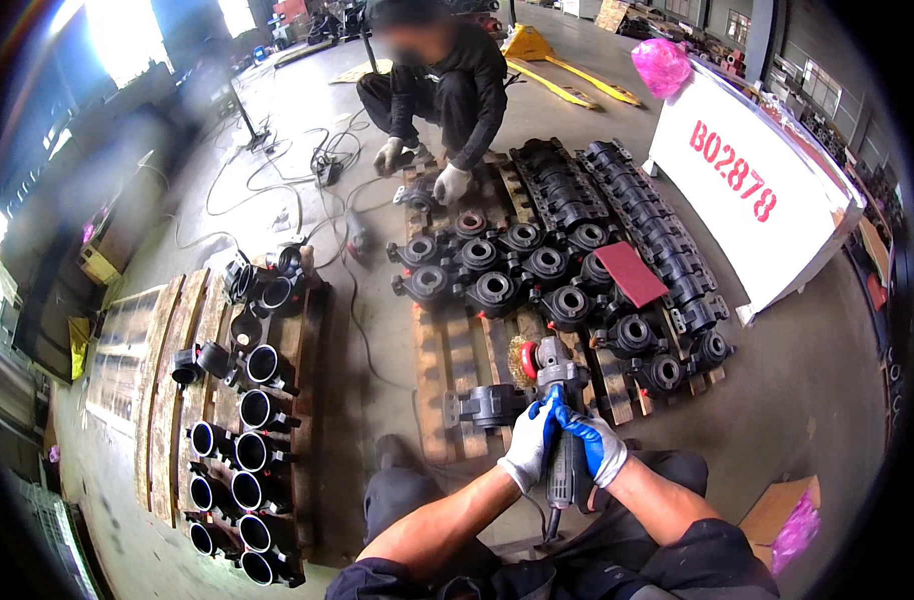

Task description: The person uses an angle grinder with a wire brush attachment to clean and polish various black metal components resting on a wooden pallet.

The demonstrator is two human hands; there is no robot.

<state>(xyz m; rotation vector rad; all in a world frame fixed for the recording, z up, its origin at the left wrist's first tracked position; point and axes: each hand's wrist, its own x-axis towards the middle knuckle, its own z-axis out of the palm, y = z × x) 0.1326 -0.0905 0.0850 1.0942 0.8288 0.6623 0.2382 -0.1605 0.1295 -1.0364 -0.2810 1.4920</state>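
My left hand [529, 445], in a white and blue work glove, is closed round the front of an angle grinder [563, 470]. On its other side my right hand [599, 447], gloved the same way, also grips the tool's body. The grinder's head carries a brass-coloured wire brush [518, 362] beside a red part. Just left of the grinder head, a dark cast-metal housing [495, 406] lies on the near part of a wooden pallet [439, 350]. The brush is close above this housing; whether they touch I cannot tell.
Several round metal housings [495, 288] and a dark red sheet [632, 274] cover the pallet ahead. A co-worker [447, 90] squats at its far side. Ring-shaped castings [255, 452] stand on a left pallet [167, 400]. Cables [352, 300] cross the floor. A white box [752, 180] stands right.
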